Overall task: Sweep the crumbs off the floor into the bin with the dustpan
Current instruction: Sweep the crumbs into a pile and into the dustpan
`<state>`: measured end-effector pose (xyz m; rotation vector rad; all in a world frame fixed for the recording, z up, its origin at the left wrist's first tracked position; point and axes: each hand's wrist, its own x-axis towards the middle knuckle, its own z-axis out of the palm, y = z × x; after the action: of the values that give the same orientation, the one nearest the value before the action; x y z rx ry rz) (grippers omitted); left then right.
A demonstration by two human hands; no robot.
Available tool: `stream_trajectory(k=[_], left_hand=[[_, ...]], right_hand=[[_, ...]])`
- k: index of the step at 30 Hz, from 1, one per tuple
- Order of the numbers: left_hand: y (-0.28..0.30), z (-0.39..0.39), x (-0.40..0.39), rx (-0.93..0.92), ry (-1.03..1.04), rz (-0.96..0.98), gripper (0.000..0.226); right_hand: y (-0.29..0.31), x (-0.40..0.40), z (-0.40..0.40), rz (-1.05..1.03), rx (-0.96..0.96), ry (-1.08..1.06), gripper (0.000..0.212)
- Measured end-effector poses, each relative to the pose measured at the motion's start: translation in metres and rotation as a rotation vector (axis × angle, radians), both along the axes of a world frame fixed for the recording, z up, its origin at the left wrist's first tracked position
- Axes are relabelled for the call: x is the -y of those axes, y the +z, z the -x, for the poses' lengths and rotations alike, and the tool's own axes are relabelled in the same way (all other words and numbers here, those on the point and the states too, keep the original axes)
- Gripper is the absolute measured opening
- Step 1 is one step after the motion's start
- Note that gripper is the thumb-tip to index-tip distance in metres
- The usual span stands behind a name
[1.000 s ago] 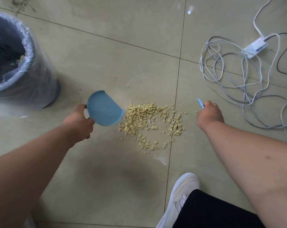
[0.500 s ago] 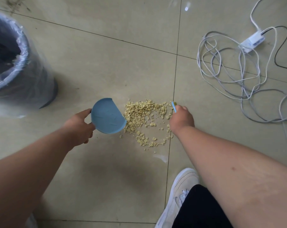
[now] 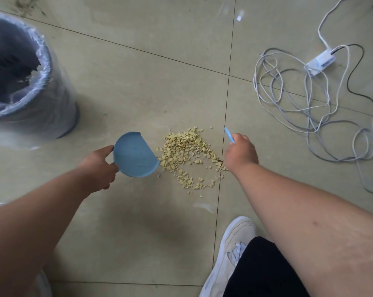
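A heap of pale yellow crumbs [image 3: 185, 154] lies on the beige floor tiles, mid-frame. My left hand [image 3: 100, 167] grips the small blue dustpan [image 3: 135, 155], whose straight front edge rests on the floor at the heap's left side. My right hand [image 3: 240, 153] is closed on a thin blue brush handle [image 3: 229, 135] at the heap's right side; the brush end is hidden under the hand. The dark bin [image 3: 20, 82], lined with a clear plastic bag, stands at the far left.
A tangle of grey and white cables [image 3: 309, 99] with a white power strip [image 3: 320, 61] lies on the floor to the right. My white shoe [image 3: 228, 256] and dark trouser leg are at the bottom.
My right hand swept left into the crumbs and has now drawn back to the right of the heap. The crumbs sit bunched closer to the dustpan. The dustpan barely moved.
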<state>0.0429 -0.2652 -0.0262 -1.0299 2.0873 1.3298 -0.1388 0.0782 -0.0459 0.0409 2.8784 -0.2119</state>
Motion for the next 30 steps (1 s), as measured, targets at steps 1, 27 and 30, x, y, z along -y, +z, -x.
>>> stream_trajectory(k=[1, 27, 30], left_hand=[[-0.001, -0.002, 0.002, 0.005, 0.004, 0.001, 0.06], [-0.007, -0.03, 0.01, 0.056, -0.047, -0.007, 0.06], [-0.006, -0.035, 0.012, 0.055, -0.049, -0.02, 0.06]], right_hand=[[0.001, -0.01, 0.002, -0.029, 0.009, -0.056, 0.032], [0.012, 0.043, -0.055, 0.066, 0.169, -0.035, 0.024], [0.025, 0.015, -0.043, 0.003, 0.168, -0.127, 0.023]])
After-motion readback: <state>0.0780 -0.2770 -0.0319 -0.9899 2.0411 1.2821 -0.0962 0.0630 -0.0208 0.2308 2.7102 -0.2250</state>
